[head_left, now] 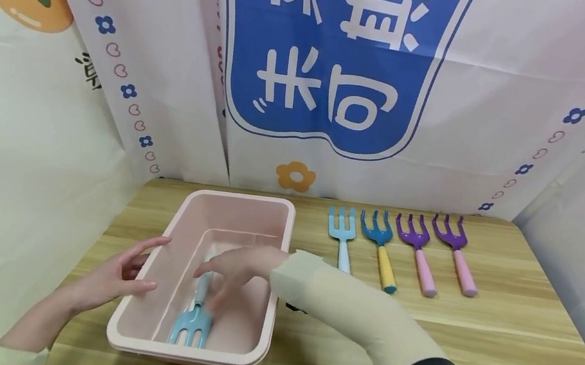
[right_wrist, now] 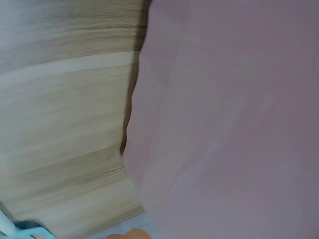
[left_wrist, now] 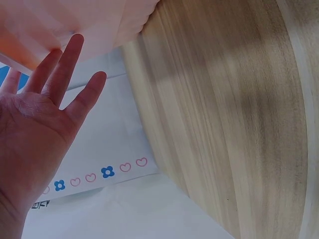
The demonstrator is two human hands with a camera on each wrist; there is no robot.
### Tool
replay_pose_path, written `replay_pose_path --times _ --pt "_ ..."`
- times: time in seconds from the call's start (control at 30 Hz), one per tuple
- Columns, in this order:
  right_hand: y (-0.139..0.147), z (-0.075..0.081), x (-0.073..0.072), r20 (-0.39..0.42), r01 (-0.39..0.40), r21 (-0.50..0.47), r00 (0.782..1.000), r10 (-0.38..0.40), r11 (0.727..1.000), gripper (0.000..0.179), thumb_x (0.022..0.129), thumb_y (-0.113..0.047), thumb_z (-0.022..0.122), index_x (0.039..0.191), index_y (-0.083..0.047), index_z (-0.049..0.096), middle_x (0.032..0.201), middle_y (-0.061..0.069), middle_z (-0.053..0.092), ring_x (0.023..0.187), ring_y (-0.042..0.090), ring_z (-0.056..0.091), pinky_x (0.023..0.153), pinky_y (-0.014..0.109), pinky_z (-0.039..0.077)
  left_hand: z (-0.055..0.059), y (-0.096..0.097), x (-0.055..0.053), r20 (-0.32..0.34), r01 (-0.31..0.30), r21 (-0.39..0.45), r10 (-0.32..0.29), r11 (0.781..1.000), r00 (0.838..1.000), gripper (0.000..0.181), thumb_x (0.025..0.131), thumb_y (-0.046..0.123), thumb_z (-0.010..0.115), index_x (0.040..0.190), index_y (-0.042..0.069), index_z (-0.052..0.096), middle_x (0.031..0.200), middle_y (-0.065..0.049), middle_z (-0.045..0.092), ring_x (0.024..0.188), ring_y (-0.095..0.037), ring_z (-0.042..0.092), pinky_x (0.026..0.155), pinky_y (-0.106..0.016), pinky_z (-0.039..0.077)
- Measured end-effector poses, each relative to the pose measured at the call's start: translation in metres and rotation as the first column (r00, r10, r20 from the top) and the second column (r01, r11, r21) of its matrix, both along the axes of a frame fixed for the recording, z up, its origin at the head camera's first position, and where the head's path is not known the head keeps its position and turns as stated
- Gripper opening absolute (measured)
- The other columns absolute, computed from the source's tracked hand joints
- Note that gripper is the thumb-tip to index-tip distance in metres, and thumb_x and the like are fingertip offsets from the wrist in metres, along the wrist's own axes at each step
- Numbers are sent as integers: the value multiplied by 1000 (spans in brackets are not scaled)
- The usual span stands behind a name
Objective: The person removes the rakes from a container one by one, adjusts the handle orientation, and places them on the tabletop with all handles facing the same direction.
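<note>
A pale pink plastic bin (head_left: 269, 328) stands on the table, with a light blue hand fork (head_left: 193, 325) lying inside, tines toward the near end. My right hand (head_left: 239, 264) is inside the bin over the fork's handle, blurred, its fingers spread; whether they touch the handle is unclear. At the bin's left side, my left hand (head_left: 113, 278) rests by the rim, thumb and index finger reaching over the edge. The left wrist view shows that hand (left_wrist: 37, 119) with nearly straight fingers near the bin's outer wall (left_wrist: 104, 25). The right wrist view shows the bin wall (right_wrist: 224, 119) but no hand.
To the right of the bin, a row of hand forks lies on the wooden table (head_left: 445, 346): one light blue (head_left: 342, 234), one blue with a yellow handle (head_left: 384, 267), two purple with pink handles (head_left: 424, 271). A printed cloth (head_left: 469, 148) hangs behind the table.
</note>
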State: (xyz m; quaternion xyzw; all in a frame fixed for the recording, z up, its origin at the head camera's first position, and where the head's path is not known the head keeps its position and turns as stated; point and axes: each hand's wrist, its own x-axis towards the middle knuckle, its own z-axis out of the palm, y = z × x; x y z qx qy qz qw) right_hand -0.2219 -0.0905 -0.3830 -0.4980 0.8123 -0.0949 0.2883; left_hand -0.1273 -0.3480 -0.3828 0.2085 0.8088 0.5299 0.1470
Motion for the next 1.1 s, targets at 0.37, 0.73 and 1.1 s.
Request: replay_pose_path --times 0.37,0.73,1.1 --pt "2 1 2 54 -24 79 998 20 997 79 83 -49 72 151 -33 35 146 -6 42 128 8 38 109 29 28 5 4 -3 1 22 5 -22 1000 1000 73 94 -1 61 153 8 19 126 -42 47 100 -19 62 74 -37 57" --pt "-1 -2 2 8 -69 146 998 68 987 80 85 -47 71 152 -25 34 150 -4 38 129 8 38 108 24 26 3 1 -2 11 17 14 -17 1000 1000 74 94 -1 60 154 9 19 127 -43 46 101 -19 62 75 -37 57" --pt "-3 -2 3 6 -56 143 998 56 988 80 85 -46 71 153 -27 32 145 -2 45 126 9 41 108 26 28 2 -1 0 10 6 0 -6 1000 1000 74 93 0 62 153 8 19 126 -41 48 100 -19 62 74 -35 56"
